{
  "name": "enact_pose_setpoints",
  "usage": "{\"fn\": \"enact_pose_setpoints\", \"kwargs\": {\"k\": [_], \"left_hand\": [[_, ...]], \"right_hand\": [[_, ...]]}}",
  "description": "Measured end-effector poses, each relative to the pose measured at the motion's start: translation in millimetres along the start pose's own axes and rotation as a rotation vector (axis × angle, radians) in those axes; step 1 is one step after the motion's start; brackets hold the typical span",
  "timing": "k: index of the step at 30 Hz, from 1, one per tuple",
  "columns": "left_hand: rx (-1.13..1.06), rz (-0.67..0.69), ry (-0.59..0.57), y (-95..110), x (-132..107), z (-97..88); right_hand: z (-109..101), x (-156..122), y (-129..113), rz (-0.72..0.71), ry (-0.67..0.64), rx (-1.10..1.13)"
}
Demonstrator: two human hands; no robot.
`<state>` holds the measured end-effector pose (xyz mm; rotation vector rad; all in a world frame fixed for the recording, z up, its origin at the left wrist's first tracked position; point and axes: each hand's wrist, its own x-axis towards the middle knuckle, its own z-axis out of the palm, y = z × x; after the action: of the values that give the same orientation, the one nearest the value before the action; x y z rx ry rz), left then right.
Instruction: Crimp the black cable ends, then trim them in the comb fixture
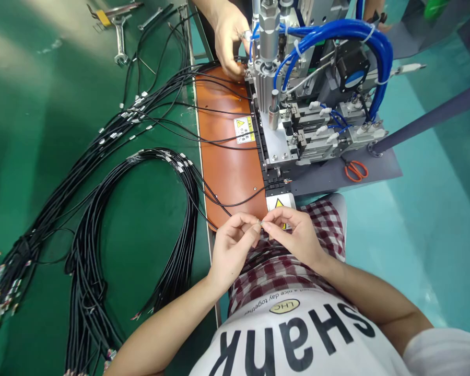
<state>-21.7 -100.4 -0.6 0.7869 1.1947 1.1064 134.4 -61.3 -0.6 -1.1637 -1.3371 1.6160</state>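
My left hand (233, 244) and my right hand (293, 232) meet at the near edge of an orange-brown plate (225, 156). Both pinch the metal tip of one thin black cable (235, 203) between thumb and forefinger. The cable runs from my fingers back across the plate toward a big bundle of black cables (102, 250) on the green table. My hands hover over my checked trousers (282, 261).
A machine (305, 104) with blue hoses stands right of the plate. Another person's hand (229, 39) works at its far end. More cables (141, 109) fan across the table. Wrenches (119, 31) lie at the back left. Orange scissors (355, 170) sit on the machine base.
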Motion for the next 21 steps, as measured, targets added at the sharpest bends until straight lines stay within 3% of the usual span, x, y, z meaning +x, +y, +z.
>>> {"fn": "enact_pose_setpoints", "kwargs": {"k": [21], "left_hand": [[0.021, 0.039, 0.033, -2.2, 0.2, 2.5]], "right_hand": [[1.2, 0.8, 3.6, 0.045, 0.001, 0.061]]}}
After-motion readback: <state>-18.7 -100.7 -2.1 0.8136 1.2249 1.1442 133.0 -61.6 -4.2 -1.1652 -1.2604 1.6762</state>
